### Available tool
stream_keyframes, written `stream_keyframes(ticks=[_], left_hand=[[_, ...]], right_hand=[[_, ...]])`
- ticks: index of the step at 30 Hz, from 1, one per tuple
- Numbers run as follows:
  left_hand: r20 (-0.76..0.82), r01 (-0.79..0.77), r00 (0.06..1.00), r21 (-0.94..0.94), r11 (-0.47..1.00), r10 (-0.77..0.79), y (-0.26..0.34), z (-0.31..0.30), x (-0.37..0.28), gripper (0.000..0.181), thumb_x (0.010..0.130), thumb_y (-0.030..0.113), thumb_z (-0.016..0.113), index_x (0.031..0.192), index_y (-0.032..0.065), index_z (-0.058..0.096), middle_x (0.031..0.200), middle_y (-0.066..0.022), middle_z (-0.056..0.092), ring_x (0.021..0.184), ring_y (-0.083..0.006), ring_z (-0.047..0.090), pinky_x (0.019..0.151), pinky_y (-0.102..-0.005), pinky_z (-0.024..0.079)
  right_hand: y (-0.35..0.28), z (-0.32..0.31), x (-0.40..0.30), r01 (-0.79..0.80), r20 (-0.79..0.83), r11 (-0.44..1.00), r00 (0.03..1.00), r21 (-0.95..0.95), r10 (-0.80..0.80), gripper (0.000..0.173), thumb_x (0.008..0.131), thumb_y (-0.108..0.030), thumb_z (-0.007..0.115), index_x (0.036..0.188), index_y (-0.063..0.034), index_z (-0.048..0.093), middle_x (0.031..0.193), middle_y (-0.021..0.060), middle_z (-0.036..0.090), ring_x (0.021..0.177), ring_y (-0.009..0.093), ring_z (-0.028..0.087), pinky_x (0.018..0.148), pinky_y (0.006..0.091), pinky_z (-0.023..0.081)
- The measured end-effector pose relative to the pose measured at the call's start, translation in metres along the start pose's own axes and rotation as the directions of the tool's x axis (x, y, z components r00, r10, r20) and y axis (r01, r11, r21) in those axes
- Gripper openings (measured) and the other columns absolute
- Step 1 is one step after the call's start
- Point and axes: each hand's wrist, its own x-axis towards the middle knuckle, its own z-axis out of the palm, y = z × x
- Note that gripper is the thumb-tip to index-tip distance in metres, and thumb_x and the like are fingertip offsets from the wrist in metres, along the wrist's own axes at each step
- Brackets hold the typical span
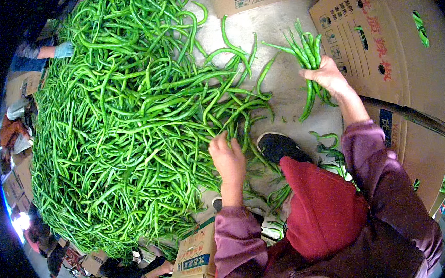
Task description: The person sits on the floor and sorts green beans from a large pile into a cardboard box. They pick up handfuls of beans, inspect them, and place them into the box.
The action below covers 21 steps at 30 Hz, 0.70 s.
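A large heap of long green chili peppers [131,113] covers the left and middle of the view. My right hand [327,76], at the upper right, is closed around a bunch of green peppers [310,52], which stick out above and below the fist. My left hand [227,158] is at the heap's right edge, its bent fingers touching or just over some peppers; whether it grips any cannot be seen. Loose peppers [232,50] lie on the pale floor between the heap and my right hand.
Cardboard boxes with printing stand at the right [428,76], at the top [251,1] and near my left forearm [195,253]. A dark shoe [284,147] rests on the floor below my right hand. Another person's gloved hand [63,50] touches the heap's far left edge; more people are at the lower left.
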Motion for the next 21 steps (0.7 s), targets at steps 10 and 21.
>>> stream_keyframes(ticks=[10, 21], left_hand=[[0.042, -0.025, 0.999, 0.33, 0.944, 0.012, -0.008, 0.037, 0.024, 0.024, 0.081, 0.023, 0.066, 0.101, 0.0105, 0.067, 0.09, -0.0115, 0.062, 0.088, -0.0338, 0.055, 0.074, -0.0465, 0.044], [0.05, 0.486, 0.796, -0.649, 0.586, -0.604, 0.001, 0.001, -0.029, 0.019, 0.088, 0.01, 0.058, 0.104, 0.0009, 0.064, 0.091, -0.015, 0.061, 0.087, -0.0325, 0.057, 0.081, -0.0384, 0.046]], right_hand=[[0.06, -0.009, -0.009, -0.134, -0.299, 0.428, 0.889, -0.894, -0.347, 0.072, 0.068, -0.033, 0.08, 0.125, -0.0031, 0.048, 0.117, 0.0169, 0.05, 0.109, 0.037, 0.05, 0.09, 0.0451, 0.044], [0.05, 0.12, -0.059, 0.613, 0.333, 0.732, 0.785, -0.297, -0.522, 0.021, 0.087, -0.021, 0.059, 0.097, -0.003, 0.058, 0.084, 0.0185, 0.059, 0.074, 0.034, 0.06, 0.069, 0.0444, 0.048]])
